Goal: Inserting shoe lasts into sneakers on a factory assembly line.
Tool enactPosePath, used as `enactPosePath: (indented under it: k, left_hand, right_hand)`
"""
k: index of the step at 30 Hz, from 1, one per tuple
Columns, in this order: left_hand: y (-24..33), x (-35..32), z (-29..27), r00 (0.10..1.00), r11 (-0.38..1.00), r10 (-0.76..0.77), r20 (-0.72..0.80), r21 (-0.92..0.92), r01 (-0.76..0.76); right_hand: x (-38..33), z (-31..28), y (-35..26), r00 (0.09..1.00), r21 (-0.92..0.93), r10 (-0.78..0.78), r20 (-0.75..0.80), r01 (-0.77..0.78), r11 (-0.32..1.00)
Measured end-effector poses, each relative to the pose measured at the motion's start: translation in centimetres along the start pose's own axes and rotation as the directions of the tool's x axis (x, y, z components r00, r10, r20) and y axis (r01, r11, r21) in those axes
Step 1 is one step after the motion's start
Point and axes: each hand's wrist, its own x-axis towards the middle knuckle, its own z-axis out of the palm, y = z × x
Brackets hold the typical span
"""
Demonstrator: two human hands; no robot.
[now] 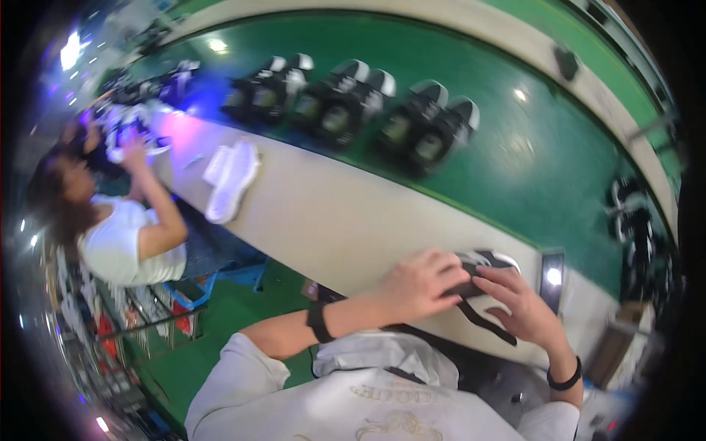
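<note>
A black shoe (491, 259) with white parts lies on the near right end of the pale bench. My left hand (425, 285) is closed on its dark side, with bent fingers. From the right, my right hand (523, 303) rests its stretched fingertips against the same shoe, its thumb held apart. Below the shoe a narrow black strip (485, 322) slants over the bench toward me; whether it is joined to the shoe I cannot tell. Motion blurs both hands a little, and they cover part of the shoe.
Pairs of black and white shoes (340, 103) stand along the green surface (507, 147) beyond the pale bench (316, 213). Two white soles (234, 180) lie farther left on the bench. A co-worker (125, 228) works at the left. A dark device with a bright light (551, 278) stands right of my shoe.
</note>
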Motion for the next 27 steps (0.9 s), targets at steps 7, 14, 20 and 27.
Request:
enactPosePath:
  k: [7,14,20,27]
  left_hand:
    - [0.1,0.9,-0.2,1.0,0.999,-0.018,-0.015,0.038,0.019]
    - [0.1,1.7,0.0,0.995,0.999,0.037,0.09,0.017,-0.039]
    - [0.0,2.6,0.5,0.988,0.991,0.103,0.113,-0.094,-0.093]
    - [0.2,2.4,0.8,0.99,0.993,0.103,0.098,-0.064,-0.097]
  right_hand:
    - [-2.6,1.7,-0.6,0.979,0.33,0.008,-0.205,0.062,0.942]
    - [6.4,2.9,4.3,0.876,0.509,0.4,-0.27,-0.223,0.832]
    - [7.9,4.9,6.7,0.942,0.539,0.318,-0.107,-0.214,0.814]
    - [9.6,6.3,6.8,0.933,0.513,0.35,-0.086,-0.26,0.818]
